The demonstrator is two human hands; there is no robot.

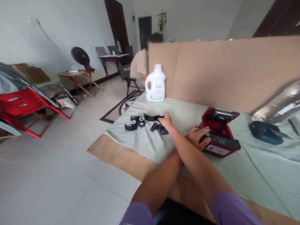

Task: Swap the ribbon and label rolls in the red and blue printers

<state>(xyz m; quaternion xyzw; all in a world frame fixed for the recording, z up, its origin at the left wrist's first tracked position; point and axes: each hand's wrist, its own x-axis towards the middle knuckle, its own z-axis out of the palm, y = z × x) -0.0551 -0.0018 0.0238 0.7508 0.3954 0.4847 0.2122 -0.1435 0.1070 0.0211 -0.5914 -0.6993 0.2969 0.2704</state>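
Observation:
My forearms cross. My left hand [198,137] rests on the near left edge of a small red-and-black printer [220,137], fingers stretched out and thumb apart. The printer's lid stands up and its compartment faces me. Over to the left, my right hand [166,120] pinches a small black roll [161,115] with a white core; a loose black strip [150,117] curls away from it. Just below lie more dark rolls [159,128], partly behind my right hand. Further left sit black rolls [141,121] with white cores, one with its strip partly unwound [130,127].
A white jug [156,84] stands behind the rolls, before a tall cardboard panel [225,68]. Right of the printer are a dark blue device [266,132] and a clear plastic-wrapped bundle [280,103]. A pale green cloth [126,140] covers the work surface. A person [140,65] sits beyond.

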